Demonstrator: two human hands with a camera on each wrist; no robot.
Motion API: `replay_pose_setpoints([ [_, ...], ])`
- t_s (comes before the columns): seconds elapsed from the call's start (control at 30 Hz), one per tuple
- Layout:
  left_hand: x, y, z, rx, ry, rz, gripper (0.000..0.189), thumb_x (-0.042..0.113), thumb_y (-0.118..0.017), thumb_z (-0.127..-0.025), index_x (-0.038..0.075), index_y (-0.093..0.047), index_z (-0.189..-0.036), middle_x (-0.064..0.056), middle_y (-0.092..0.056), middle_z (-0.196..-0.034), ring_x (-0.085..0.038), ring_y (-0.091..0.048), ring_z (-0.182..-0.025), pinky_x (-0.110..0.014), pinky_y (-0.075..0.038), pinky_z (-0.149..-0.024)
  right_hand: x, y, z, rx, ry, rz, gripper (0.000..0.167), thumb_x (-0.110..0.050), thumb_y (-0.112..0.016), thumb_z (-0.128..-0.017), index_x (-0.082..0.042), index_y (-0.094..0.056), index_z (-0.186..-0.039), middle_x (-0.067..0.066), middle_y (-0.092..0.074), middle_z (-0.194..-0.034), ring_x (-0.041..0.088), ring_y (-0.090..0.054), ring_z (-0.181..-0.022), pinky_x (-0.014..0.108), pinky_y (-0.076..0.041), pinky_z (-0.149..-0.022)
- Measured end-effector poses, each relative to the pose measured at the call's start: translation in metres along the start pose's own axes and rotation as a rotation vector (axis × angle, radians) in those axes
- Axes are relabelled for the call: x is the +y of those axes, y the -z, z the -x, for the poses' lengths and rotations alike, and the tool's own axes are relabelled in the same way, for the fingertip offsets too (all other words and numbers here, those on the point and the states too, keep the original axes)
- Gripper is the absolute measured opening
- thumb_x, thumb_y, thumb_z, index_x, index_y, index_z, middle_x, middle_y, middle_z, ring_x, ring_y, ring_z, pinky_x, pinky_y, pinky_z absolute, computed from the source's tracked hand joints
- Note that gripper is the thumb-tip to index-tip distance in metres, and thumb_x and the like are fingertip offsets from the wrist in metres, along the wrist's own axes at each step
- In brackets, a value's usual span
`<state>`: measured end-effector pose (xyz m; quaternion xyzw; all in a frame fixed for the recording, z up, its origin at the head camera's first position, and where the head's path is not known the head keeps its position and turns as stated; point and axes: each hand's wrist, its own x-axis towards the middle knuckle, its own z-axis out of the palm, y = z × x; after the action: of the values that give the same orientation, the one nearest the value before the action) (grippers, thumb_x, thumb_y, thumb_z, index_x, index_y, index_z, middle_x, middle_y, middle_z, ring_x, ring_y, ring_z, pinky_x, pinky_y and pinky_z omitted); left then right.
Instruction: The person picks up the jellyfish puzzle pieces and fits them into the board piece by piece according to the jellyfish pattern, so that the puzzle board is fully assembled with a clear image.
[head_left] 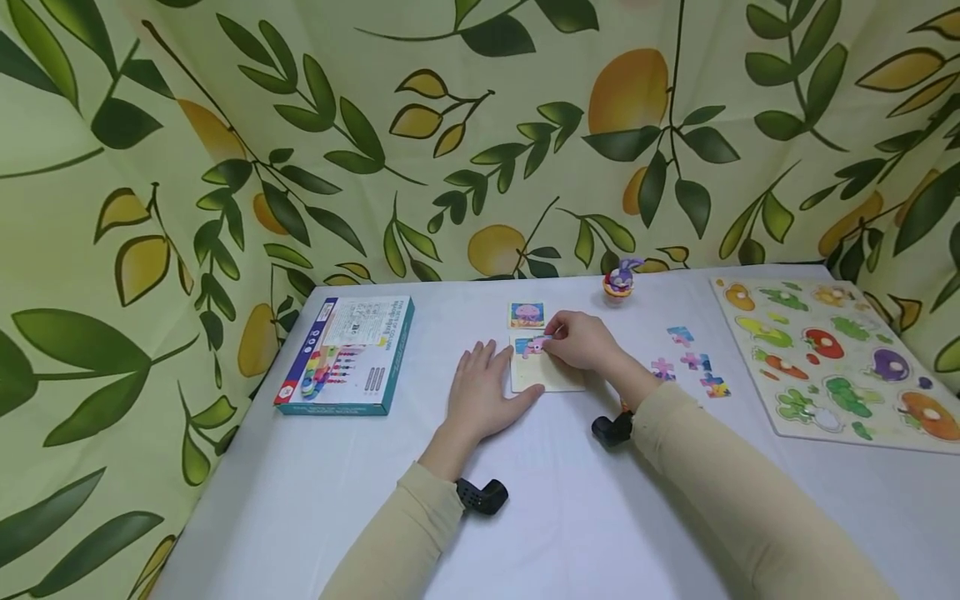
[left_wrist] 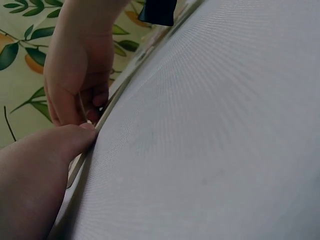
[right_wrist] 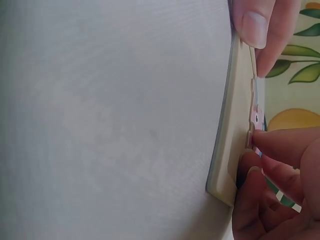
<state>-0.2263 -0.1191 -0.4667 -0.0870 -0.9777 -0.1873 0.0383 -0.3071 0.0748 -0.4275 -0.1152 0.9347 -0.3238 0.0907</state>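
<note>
Leafy fabric with orange fruit (head_left: 630, 87) drapes the whole background, and before it stretches a table (head_left: 300, 500) under a white cloth. Centre stage, the small cream puzzle tray (head_left: 551, 381); read the clock from there, twelve at the far side. And look at the pink puzzle piece (head_left: 536, 344), up toward the tray's twelve o'clock: the right hand (head_left: 585, 340), coming over from two o'clock, pinches it between thumb and fingers, low against the board! Whether it is fully seated, I cannot tell. Over at eight o'clock, the left hand (head_left: 480, 392) lies wide, fingers stretched out along the side, thumb touching the tray's near edge. Both hands wear a black device at the wrist.

Just beyond twelve o'clock sits a small picture card (head_left: 527, 315), purple and pink on blue. Out at one o'clock, a purple-eared toy figure (head_left: 621, 279) stands near the table's far edge. Three o'clock brings a loose cluster, four jigsaw pieces (head_left: 696, 362) lying near one another, and past them a large vegetable board (head_left: 795, 400) with tomato, carrot and aubergine shapes. Across at nine, well apart, a teal-edged box (head_left: 390, 375) lies flat.
</note>
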Motion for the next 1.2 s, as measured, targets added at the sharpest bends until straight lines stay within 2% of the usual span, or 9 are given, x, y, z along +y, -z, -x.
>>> replay_pose_setpoints([
  [0.37, -0.005, -0.002, 0.004, -0.003, 0.016, 0.005, 0.089, 0.075, -0.053, -0.089, 0.015, -0.048, -0.154, -0.013, -0.036, -0.163, -0.031, -0.021, -0.154, -0.047, -0.010, -0.126, -0.003, -0.008, -0.004, -0.034, -0.026, 0.000, 0.021, -0.022, -0.072, -0.096, -0.007, -0.065, -0.109, 0.010, -0.063, -0.096, 0.026, -0.056, -0.089, 0.034, -0.048, -0.075],
  [0.63, -0.005, -0.001, 0.004, 0.000, 0.013, 0.008, 0.087, 0.074, -0.054, -0.090, 0.015, -0.048, -0.154, -0.013, -0.037, -0.162, -0.031, -0.021, -0.154, -0.047, -0.010, -0.126, -0.005, -0.008, -0.003, 0.000, -0.005, 0.012, 0.022, -0.023, -0.072, -0.096, -0.006, -0.066, -0.107, 0.009, -0.063, -0.095, 0.026, -0.056, -0.090, 0.035, -0.048, -0.080],
  [0.87, -0.002, 0.002, -0.001, -0.004, 0.000, -0.003, 0.088, 0.075, -0.055, -0.088, 0.016, -0.049, -0.154, -0.012, -0.037, -0.162, -0.030, -0.021, -0.154, -0.047, -0.010, -0.126, 0.002, 0.009, 0.006, 0.013, -0.017, -0.032, 0.030, -0.030, -0.066, -0.098, -0.005, -0.063, -0.115, 0.012, -0.064, -0.104, 0.028, -0.056, -0.093, 0.037, -0.050, -0.080],
  [1.07, -0.001, 0.001, -0.001, -0.010, 0.008, -0.007, 0.090, 0.075, -0.057, -0.087, 0.016, -0.047, -0.154, -0.011, -0.035, -0.163, -0.030, -0.020, -0.155, -0.046, -0.009, -0.126, 0.016, 0.029, 0.020, 0.017, 0.002, -0.022, 0.030, -0.031, -0.064, -0.099, -0.005, -0.064, -0.115, 0.012, -0.065, -0.106, 0.028, -0.056, -0.090, 0.035, -0.049, -0.072],
  [1.2, -0.001, 0.001, -0.001, -0.008, 0.009, 0.006, 0.089, 0.074, -0.058, -0.087, 0.017, -0.047, -0.155, -0.011, -0.034, -0.164, -0.029, -0.019, -0.155, -0.045, -0.007, -0.126, 0.032, 0.042, 0.029, 0.010, -0.018, -0.012, 0.030, -0.032, -0.064, -0.099, -0.006, -0.065, -0.115, 0.014, -0.065, -0.110, 0.028, -0.056, -0.088, 0.033, -0.049, -0.066],
])
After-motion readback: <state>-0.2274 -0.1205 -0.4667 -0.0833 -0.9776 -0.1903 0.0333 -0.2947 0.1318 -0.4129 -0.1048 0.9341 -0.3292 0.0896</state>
